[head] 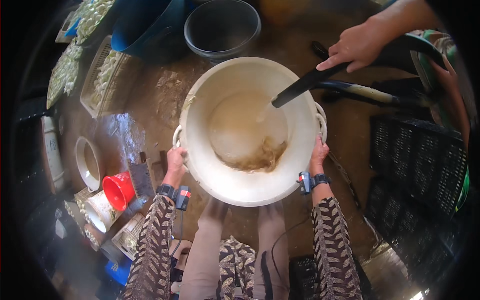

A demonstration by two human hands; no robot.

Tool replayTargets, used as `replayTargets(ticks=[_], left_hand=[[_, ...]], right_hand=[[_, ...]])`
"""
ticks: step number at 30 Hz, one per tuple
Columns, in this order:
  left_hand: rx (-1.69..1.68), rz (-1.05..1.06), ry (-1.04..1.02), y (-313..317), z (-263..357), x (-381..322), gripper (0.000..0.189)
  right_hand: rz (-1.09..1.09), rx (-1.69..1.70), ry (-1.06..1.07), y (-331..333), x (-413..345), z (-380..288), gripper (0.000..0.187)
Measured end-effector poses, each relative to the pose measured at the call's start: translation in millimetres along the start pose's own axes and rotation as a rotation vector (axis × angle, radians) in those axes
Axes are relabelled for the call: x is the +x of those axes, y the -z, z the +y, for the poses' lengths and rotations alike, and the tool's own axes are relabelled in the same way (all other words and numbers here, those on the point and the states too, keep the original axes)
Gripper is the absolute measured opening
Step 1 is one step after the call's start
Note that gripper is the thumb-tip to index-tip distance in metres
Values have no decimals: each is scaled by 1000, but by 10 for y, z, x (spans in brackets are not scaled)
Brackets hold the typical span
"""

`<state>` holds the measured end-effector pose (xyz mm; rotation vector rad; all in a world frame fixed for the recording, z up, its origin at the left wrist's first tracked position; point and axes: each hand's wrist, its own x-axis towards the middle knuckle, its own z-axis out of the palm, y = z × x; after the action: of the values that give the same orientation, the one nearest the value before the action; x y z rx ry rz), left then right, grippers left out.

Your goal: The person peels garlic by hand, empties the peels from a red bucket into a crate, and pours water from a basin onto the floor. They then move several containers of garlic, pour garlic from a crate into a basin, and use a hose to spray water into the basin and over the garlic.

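Note:
A large round white plastic tub [240, 187] is in front of my legs, with cloudy brownish water [240, 123] pooled inside it. My left hand [175, 162] grips the tub at its left rope handle [177, 135]. On the opposite side, my right hand [318, 153] holds the right rope handle [321, 120]. Another person's hand [356, 47] points a thick black hose [300, 87] down into the tub from the upper right. Water appears to run from the hose mouth. Darker brown sediment swirls at the near side of the water.
Beyond the tub stand a dark round bucket [222, 28] and a blue tub [144, 28]. White crates [101, 80] of pale bulb-shaped produce sit at left, near a red bucket [119, 190] and white buckets [100, 210]. Black perforated crates [416, 161] are stacked right. The floor [146, 86] is wet.

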<state>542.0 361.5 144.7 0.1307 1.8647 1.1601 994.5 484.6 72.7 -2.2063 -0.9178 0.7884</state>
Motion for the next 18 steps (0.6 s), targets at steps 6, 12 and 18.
replayTargets(ticks=[6,12,18], left_hand=[[-58,9,67,-200,-16,1,10],[-56,-34,59,-192,11,1,7],[-78,-91,62,-139,-66,47,6]], right_hand=[[-25,54,-20,131,107,17,48],[16,-16,17,157,27,-145,48],[28,-47,32,204,77,-86,48]])
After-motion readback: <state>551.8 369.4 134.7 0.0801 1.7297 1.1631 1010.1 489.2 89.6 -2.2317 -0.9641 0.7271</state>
